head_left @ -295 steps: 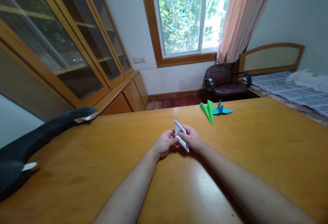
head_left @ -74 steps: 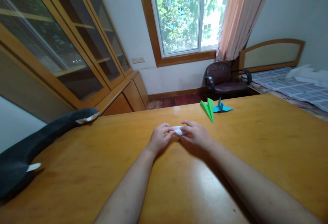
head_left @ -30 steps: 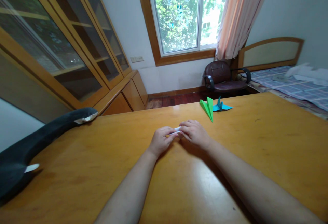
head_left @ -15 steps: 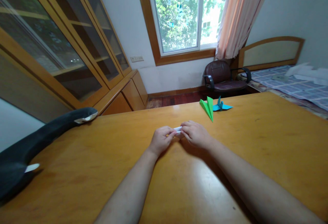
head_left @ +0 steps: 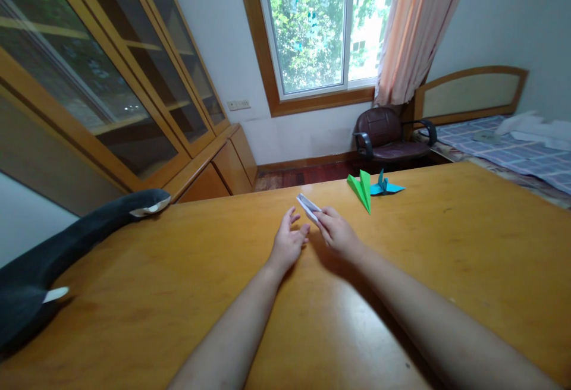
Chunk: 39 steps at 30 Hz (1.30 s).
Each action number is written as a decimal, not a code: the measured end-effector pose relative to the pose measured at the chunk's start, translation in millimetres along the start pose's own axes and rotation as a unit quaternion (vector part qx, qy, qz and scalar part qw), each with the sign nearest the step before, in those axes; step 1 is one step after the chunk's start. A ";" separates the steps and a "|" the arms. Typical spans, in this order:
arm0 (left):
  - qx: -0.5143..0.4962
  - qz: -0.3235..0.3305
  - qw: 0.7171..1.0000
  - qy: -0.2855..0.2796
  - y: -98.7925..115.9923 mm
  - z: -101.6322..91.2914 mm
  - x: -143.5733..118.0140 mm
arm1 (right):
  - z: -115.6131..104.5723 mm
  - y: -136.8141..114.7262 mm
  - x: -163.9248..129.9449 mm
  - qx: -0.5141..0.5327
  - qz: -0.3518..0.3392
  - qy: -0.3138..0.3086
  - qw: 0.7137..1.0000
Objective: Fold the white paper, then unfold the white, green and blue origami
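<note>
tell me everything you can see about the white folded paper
The white folded paper is a narrow, pointed strip of plain white sheet with layered edges visible along its length. It is raised off the wooden table, tilted, its free tip pointing up and to the left. The right hand pinches its near end. The left hand is open beside it, fingers spread, not gripping it.

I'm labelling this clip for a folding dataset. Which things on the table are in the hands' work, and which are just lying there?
In hand:
- folded white paper, pinched in the right hand
- left hand, open beside the paper, apparently not gripping it

Lying about:
- green paper plane, far side of the table
- blue paper crane, next to the plane
- dark plush toy, at the table's left edge
</note>
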State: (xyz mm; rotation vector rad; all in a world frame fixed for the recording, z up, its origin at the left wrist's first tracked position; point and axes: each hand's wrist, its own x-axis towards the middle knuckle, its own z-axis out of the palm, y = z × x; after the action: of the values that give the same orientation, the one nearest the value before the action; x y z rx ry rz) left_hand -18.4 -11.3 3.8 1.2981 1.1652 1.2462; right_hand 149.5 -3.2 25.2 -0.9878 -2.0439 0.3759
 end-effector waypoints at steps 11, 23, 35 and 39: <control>-0.209 -0.017 0.977 -0.033 6.9 3.7 0.8 | 0.9 -11.5 -3.1 0.046 -0.048 -0.056 0.996; -0.162 -0.042 0.979 -0.121 8.8 8.8 -4.3 | 16.3 -3.6 -0.2 0.305 0.154 0.003 0.940; -0.016 -0.012 0.985 -0.171 5.6 6.7 -3.5 | 29.7 8.1 -1.2 0.414 0.217 0.000 0.884; -0.006 -0.004 0.985 -0.171 9.0 8.9 -5.9 | 30.0 9.6 -1.1 0.396 0.211 0.012 0.894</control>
State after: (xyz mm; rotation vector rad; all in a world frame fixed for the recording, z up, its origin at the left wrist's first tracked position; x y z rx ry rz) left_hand -9.5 -18.1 12.0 1.4302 0.9130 0.9739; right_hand 131.4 4.5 0.5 -0.8759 -1.3998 1.2973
